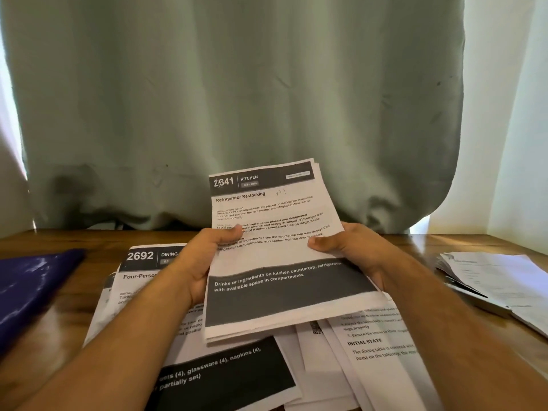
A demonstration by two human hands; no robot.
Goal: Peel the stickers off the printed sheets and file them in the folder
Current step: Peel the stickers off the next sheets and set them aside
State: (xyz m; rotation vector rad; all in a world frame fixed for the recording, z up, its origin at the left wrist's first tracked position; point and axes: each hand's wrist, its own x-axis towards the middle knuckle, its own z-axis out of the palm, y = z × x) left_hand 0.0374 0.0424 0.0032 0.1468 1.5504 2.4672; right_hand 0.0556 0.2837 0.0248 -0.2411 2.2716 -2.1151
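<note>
Both hands [204, 262] around printed sheets [275, 247]

Wooden table [74, 315] crowded in the middle — loose printed sheets [225, 372] overlap beneath both forearms. A blue folder [29, 289] covers the left side; another paper stack [498, 280] fills the right edge. Bare wood shows between folder and sheets, and along the far edge by the curtain [237, 99].

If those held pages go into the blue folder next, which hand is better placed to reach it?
Probably the left hand. The blue folder lies at the table's left edge, on that hand's side. The right hand grips the held sheets on their far side from it and would have to cross over.
</note>
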